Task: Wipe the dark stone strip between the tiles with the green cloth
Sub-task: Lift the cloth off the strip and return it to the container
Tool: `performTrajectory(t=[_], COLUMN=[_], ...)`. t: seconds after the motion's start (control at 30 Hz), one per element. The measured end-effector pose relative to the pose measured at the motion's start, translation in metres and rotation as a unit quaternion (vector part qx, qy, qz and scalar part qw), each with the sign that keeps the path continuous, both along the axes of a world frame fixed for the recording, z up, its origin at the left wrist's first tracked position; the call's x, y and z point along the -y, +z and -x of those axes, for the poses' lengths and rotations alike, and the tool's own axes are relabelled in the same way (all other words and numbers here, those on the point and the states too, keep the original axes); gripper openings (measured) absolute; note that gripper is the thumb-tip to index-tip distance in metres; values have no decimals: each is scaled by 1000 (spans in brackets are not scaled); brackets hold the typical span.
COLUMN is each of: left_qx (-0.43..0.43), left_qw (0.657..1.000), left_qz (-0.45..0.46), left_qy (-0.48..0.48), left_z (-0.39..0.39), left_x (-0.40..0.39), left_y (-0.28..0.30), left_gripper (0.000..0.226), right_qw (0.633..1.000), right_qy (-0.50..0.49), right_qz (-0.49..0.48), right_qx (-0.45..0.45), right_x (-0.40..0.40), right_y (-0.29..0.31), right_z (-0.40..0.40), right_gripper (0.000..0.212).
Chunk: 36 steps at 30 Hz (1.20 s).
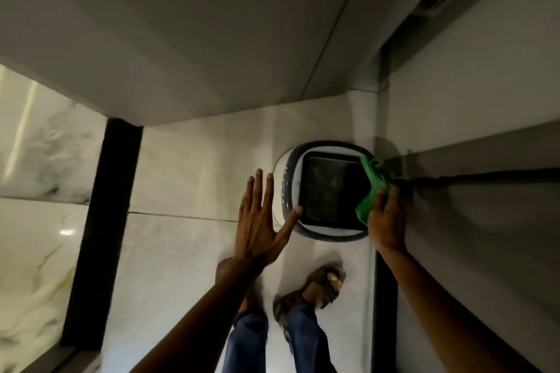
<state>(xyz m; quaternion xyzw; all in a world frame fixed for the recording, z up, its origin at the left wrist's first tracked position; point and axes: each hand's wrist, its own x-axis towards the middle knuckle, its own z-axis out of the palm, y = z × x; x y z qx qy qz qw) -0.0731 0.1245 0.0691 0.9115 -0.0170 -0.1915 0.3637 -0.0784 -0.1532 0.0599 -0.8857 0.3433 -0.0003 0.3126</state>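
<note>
My right hand holds a crumpled green cloth against the wall at the right, where a thin dark strip runs along it. My left hand hovers spread, fingers straight, holding nothing, above the pale floor. A broad dark stone strip lies in the floor at the left, between marble tiles, far from both hands.
A white and dark bin with a black liner stands on the floor below the cloth. My feet in sandals and jeans are at the bottom. Grey wall panels fill the top and right. Glossy marble tiles are at the left.
</note>
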Motion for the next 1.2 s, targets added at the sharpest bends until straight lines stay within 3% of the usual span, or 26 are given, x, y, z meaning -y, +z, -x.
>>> performTrajectory(t=[0.13,0.2,0.37,0.83,1.0,1.2], left_qx=[20,39,73,142,147,89], left_qw=[998,994,985,947,944,976], left_qz=[-20,-34,-66,-218,-228,-143], left_qy=[-64,-96,-144,-187,-190,-136], left_z=[-4,-11,-26,-26,-25,-35], left_x=[39,51,102,147,147,139], left_y=[-39,-55,-99,-153,-159,-117], left_gripper=[101,101,99,111,112,102], right_qw=[988,968,913,908,907,890], right_qy=[104,197,340,336,343,366], right_qz=[116,156,198,227,224,161], right_qx=[3,7,-106,-105,-98,-220], right_x=[11,17,48,53,56,49], right_y=[-50,-67,-111,-126,-131,-95], right_z=[16,20,24,19,19,0], right_gripper=[35,42,67,69,68,82])
